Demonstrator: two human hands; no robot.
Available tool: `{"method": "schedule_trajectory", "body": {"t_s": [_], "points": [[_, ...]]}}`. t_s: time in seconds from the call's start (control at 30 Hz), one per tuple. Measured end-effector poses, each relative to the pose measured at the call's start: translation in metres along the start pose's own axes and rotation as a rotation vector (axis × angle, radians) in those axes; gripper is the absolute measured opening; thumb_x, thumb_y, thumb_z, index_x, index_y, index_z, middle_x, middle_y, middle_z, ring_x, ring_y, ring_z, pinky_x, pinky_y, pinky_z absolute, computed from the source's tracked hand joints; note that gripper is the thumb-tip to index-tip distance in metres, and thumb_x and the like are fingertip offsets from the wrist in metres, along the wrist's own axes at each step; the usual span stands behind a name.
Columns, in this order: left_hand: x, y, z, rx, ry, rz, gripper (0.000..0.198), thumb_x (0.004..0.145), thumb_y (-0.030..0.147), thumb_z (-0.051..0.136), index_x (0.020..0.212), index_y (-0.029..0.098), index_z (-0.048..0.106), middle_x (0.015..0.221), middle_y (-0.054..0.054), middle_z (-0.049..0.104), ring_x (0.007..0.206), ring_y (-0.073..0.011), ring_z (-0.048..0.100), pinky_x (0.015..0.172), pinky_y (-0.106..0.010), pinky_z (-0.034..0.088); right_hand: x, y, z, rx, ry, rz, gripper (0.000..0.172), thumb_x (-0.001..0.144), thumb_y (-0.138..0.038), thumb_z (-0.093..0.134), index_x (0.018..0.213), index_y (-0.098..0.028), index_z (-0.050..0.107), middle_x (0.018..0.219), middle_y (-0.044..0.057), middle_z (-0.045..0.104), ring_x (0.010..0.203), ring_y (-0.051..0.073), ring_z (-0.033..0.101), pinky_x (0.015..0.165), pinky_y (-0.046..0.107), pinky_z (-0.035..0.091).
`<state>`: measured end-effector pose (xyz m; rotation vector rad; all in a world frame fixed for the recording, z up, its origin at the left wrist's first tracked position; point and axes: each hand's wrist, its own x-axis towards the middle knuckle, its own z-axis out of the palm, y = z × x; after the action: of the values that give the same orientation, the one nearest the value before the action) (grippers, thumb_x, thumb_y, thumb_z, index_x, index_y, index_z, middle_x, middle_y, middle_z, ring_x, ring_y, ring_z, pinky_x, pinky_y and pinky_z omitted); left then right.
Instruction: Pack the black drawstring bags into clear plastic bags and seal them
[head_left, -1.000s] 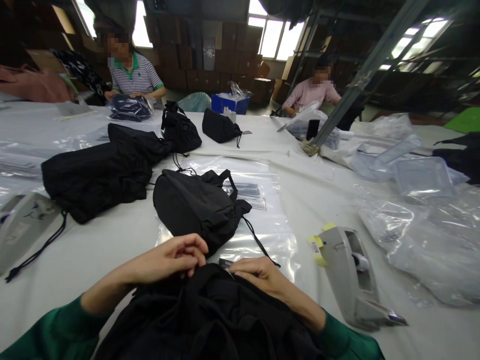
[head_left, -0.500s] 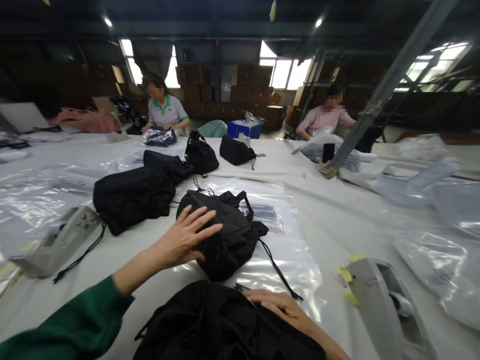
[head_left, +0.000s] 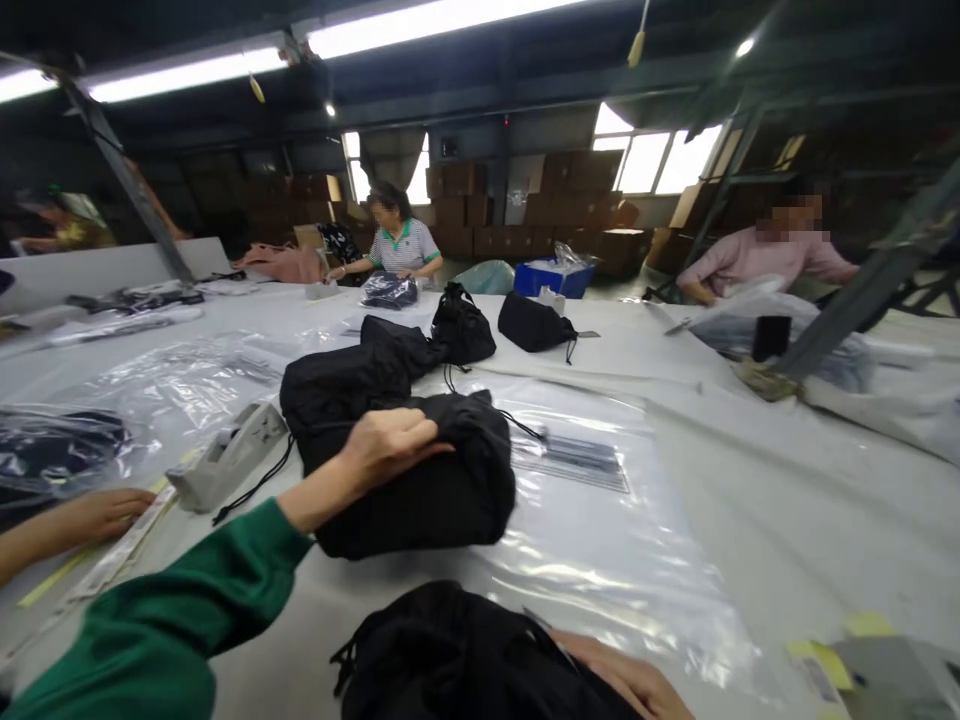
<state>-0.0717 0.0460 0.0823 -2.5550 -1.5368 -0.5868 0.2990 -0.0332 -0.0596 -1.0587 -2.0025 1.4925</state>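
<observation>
A clear plastic sheet (head_left: 600, 580) with a printed panel (head_left: 574, 462) lay on the desk (head_left: 787, 480). Over the left part of the sheet and out past its edge was a black drawstring bag (head_left: 427, 515); the left hand (head_left: 394, 445) had its grip closed on the upper folds of the cloth (whether the underside touched the desk, I could not tell). On the near side of the sheet sat a second black bag (head_left: 442, 660). The right hand (head_left: 622, 675) was against it, fingers partly hidden, so I could not tell whether that grip was open or closed. Left of the sheet, past the held bag, was a grey tape dispenser (head_left: 229, 460), and farther left lay another person's hand (head_left: 112, 515). More black bags (head_left: 534, 322) stood beyond the sheet, with a blue box (head_left: 551, 281) behind them. A second grey dispenser (head_left: 900, 675) showed to the right of the sheet's near end. Beyond the sheet, across the desk, were a person in a striped shirt (head_left: 405, 252) and, farther right, a person in pink (head_left: 757, 262).
</observation>
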Motion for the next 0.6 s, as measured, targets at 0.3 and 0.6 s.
{"method": "schedule_trajectory", "body": {"t_s": [0.3,0.6], "points": [[-0.109,-0.072,0.015,0.236,0.120,-0.090,0.027,0.092,0.042,0.054,0.103,0.018,0.059,0.095,-0.008,0.064,0.090,-0.0243,0.063,0.079,-0.034,0.050,-0.011,-0.057,0.005,0.051,-0.008,-0.077,0.036,0.097,-0.048,0.046,0.118,-0.032,0.070,0.125,0.005,0.067,0.120,0.024,0.059,0.108,0.039,0.043],[-0.215,0.060,0.048,-0.513,-0.229,-0.218,0.106,0.063,0.048,0.080,0.151,0.038,0.022,0.152,-0.007,0.041,0.132,-0.0363,0.046,0.101,-0.050,0.049,-0.007,-0.045,0.008,0.085,0.018,-0.039,0.041,0.097,-0.050,0.046,0.123,-0.027,0.067,0.129,0.006,0.065,0.120,0.025,0.058,0.109,0.042,0.042]]}}
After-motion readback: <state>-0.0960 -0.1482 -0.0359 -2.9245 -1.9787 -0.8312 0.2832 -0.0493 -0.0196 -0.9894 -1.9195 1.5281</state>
